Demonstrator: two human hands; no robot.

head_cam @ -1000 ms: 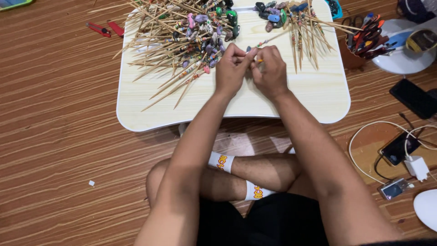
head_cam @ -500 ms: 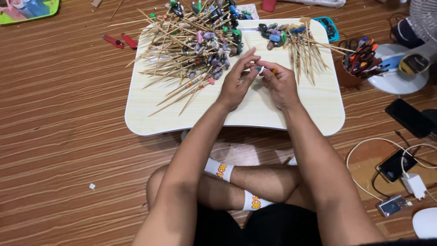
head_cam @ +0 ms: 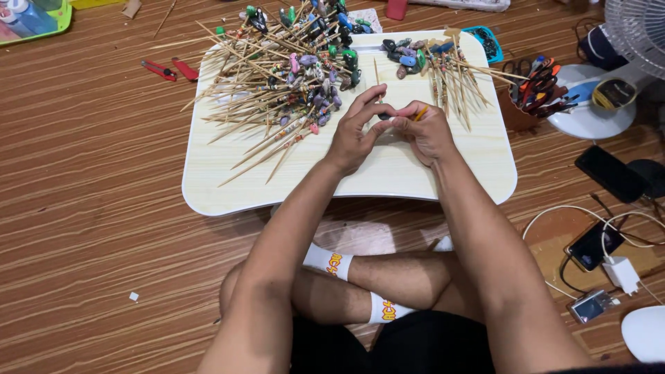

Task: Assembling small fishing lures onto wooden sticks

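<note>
Left hand [head_cam: 357, 131]: raised just above the table [head_cam: 360, 181], thumb and fingertips pinched together on a small dark piece [head_cam: 383, 116] at the middle of the view; a thin stick [head_cam: 377, 75] runs up from the fingers toward the far edge. Whether the piece sits on that stick cannot be told.

Right hand [head_cam: 428, 131]: fingers curled and closed around an orange stick [head_cam: 420, 113], whose tip shows above the knuckles. The fingertips meet those of the left hand at the dark piece.

Table: low, pale wood-grain top with rounded corners, standing on a brown wooden floor [head_cam: 83, 208] over the person's crossed legs.

Large stick pile [head_cam: 284, 76]: many thin wooden sticks with small coloured lumps on their ends, heaped on the table's far left part, just beside the left hand.

Small stick pile [head_cam: 450, 73]: a narrower bunch of like sticks on the far right part of the table, near the right hand.

Red cutter [head_cam: 161, 68]: on the floor, left of the table.

Brown cup [head_cam: 530, 93]: on the floor to the right of the table, holding scissors and tools with orange handles.

Black phone [head_cam: 612, 173]: flat on the floor, right, well apart from the hands.

White charger [head_cam: 621, 273]: lower right, with cables.
</note>
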